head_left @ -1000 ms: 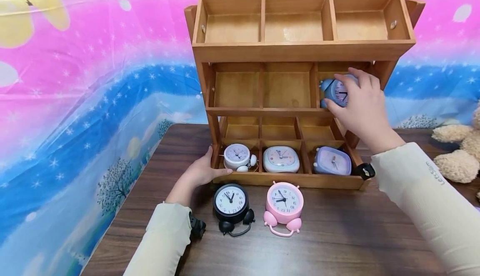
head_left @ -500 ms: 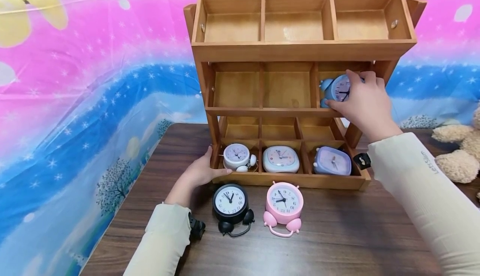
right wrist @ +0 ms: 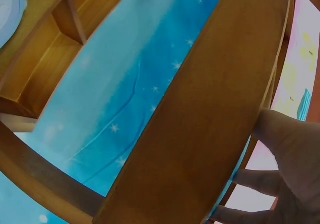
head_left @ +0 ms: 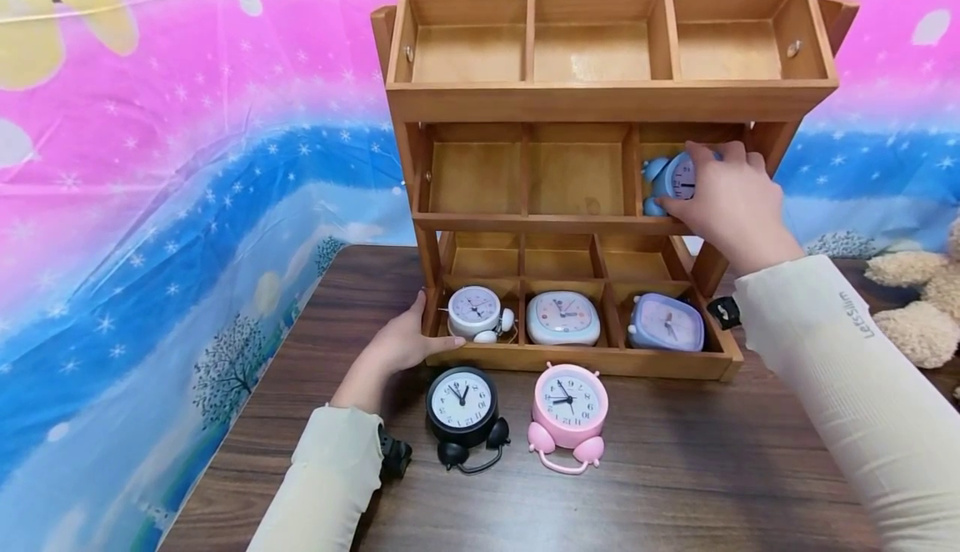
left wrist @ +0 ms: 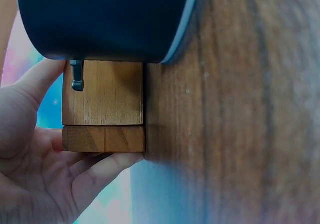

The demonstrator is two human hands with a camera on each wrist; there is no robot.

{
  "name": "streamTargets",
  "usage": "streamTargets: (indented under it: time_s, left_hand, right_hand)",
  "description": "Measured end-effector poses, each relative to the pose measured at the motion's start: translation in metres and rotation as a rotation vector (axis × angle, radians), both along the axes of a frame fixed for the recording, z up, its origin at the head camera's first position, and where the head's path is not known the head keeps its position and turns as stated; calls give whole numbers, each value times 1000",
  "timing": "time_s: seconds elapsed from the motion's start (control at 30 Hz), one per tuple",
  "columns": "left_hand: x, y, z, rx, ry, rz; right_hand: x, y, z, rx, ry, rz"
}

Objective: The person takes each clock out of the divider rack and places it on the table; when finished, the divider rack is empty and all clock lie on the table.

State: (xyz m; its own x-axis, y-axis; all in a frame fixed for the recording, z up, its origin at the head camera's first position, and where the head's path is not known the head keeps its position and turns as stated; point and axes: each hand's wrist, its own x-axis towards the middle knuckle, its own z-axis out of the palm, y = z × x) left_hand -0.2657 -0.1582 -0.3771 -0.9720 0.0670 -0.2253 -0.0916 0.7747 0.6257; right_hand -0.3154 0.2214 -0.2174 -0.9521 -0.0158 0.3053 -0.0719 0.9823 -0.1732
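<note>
My right hand (head_left: 738,202) holds a light-blue twin-bell alarm clock (head_left: 678,180) lying in the right compartment of the middle tier of a wooden shelf (head_left: 607,105). Its bells point left, and the hand covers part of the dial. The right wrist view shows my fingers behind a brown board of the shelf; the clock is hidden there. My left hand (head_left: 401,339) grips the shelf's lower left corner, its thumb over the front edge. In the left wrist view the thumb and fingers span the shelf's wooden end (left wrist: 103,96), beside a black alarm clock (left wrist: 100,21).
In the bottom tier lie a white twin-bell clock (head_left: 474,308), a white rounded clock (head_left: 562,331) and a lavender clock (head_left: 666,323). On the table (head_left: 675,460), before the shelf, lies a pink alarm clock (head_left: 570,402) beside the black one. A plush toy (head_left: 915,331) sits at right.
My right hand has shifted slightly to the right and lower around the blue alarm clock, whose dial has turned a little. The left hand stays on the shelf corner.
</note>
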Motion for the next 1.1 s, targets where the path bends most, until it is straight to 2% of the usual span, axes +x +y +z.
streamTargets:
  time_s: [0.6, 1.1]
  left_hand:
    - [-1, -1, 0, -1, 8, -7]
    - [-2, -1, -1, 14, 1, -6]
  right_hand:
    - [0, 5, 3, 54, 96, -9]
    - [1, 12, 9, -22, 127, -42]
